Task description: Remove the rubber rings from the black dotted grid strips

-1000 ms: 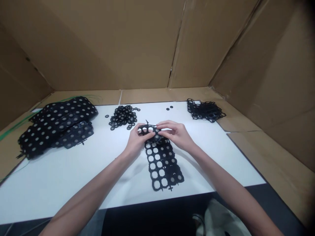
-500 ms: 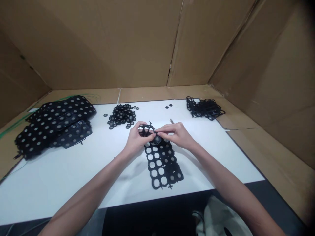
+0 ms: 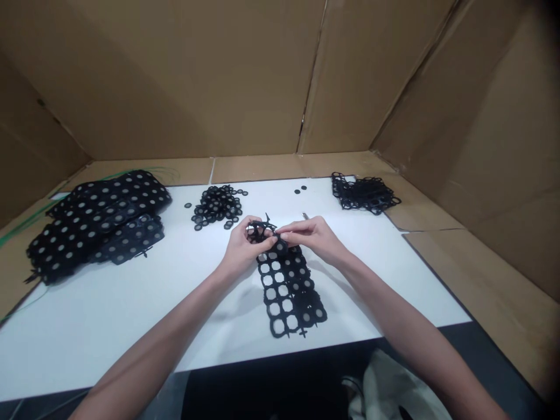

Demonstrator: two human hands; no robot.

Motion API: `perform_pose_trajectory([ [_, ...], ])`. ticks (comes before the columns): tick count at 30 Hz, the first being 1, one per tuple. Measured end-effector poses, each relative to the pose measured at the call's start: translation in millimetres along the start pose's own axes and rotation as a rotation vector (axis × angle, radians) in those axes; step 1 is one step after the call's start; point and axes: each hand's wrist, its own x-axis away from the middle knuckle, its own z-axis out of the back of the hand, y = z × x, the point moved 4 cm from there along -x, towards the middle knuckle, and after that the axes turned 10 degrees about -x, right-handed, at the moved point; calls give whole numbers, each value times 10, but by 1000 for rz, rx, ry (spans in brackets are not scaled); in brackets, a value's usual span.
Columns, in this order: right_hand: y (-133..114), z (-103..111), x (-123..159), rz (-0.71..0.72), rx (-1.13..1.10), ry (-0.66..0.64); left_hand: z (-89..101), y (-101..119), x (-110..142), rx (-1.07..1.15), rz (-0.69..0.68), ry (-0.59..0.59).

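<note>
A black lattice sheet [image 3: 275, 293] with rows of round holes lies on the white table, its far end lifted and curled between my hands. Discs with grey centres fill the holes on its right side; the left columns are open rings. My left hand [image 3: 245, 246] is closed on the far left edge, its thumb pressing on top. My right hand [image 3: 312, 238] pinches at the far end close to the left thumb. What sits between the right fingertips, a disc or the sheet's edge, is too small and covered to make out.
Beyond my left hand is a pile of small ringed discs [image 3: 217, 205]. Filled dotted sheets [image 3: 102, 219] are stacked at the left. Unfilled black lattices [image 3: 365, 193] lie at the back right, with two loose discs [image 3: 300, 189] left of them. Cardboard walls [image 3: 196, 81] enclose the table.
My fingers have shifted slightly at the far end of the lattice sheet, and its curled edge has tilted a little. Everything else stays as it was.
</note>
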Motion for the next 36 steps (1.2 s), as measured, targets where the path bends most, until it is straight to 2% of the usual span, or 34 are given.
perform_pose_trajectory([
  [5, -7, 28, -19, -14, -57, 12, 8, -4, 13, 4, 16, 25],
  [11, -71, 55, 3, 130, -26, 120, -5, -13, 12, 26, 52, 28],
  [16, -74, 42, 27, 202, -63, 147, -20, -49, 8, 66, 114, 3],
  [19, -80, 32, 49, 267, 26, 171, -31, -44, 13, 59, 105, -21],
  [24, -116, -31, 102, 362, 329, 198, -3, -29, 20, -15, 95, 26],
  [27, -117, -57, 116, 334, 368, 196, 6, -6, 31, -89, 52, 24],
  [36, 59, -35, 65, 79, 150, 159, -23, 55, 72, -298, -114, 25],
])
